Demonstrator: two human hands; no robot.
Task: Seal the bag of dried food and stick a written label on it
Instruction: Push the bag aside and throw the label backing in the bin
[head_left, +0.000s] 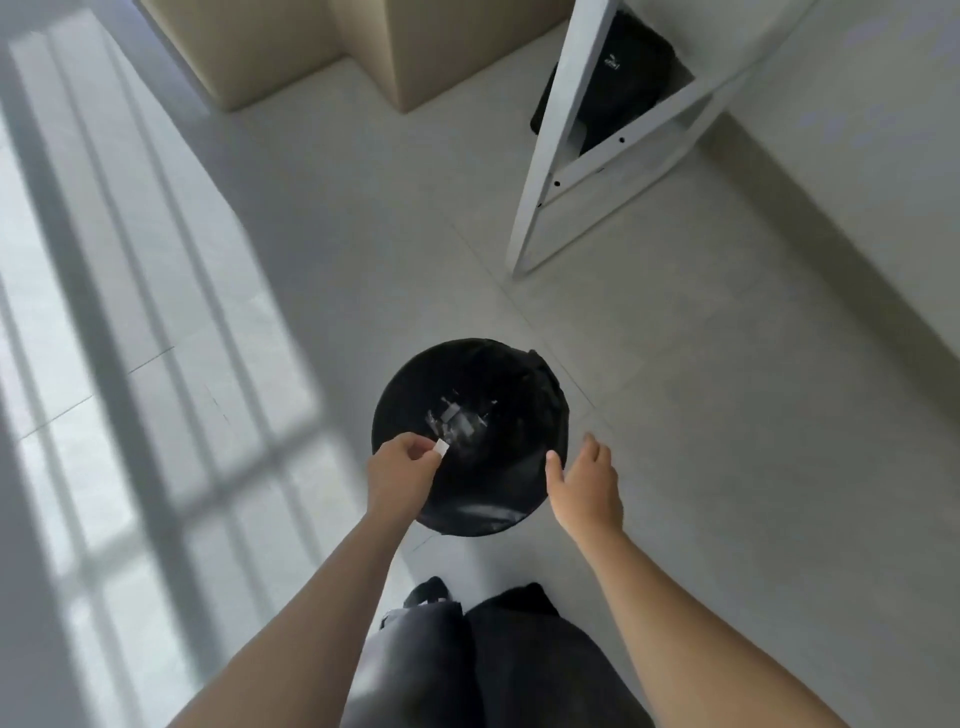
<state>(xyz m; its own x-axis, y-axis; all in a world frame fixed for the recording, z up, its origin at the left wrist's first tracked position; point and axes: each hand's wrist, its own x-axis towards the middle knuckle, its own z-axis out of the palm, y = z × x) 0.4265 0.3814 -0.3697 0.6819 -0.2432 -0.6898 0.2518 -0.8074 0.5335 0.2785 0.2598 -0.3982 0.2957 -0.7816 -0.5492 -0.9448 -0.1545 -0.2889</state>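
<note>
**Hidden, cropped and unreadable**

Too small to read: white scrap (441, 447) pinched at fingertips of left hand (400, 475); no telling whether paper or backing, written on or blank. Pale bits (454, 418) at bottom of black bin (519, 499) blurred, kind unclear. Bin's near rim partly covered by both hands, left hand at 8 o'clock, right hand (584, 486) at 4 o'clock. Both forearms cut off by bottom edge. Dark trousers (519, 665) cropped there too. Black bag (618, 78) at 1 o'clock half hidden behind white frame (561, 135), small logo illegible. Beige boxes (291, 41) at 11 o'clock cut by top edge.
</note>
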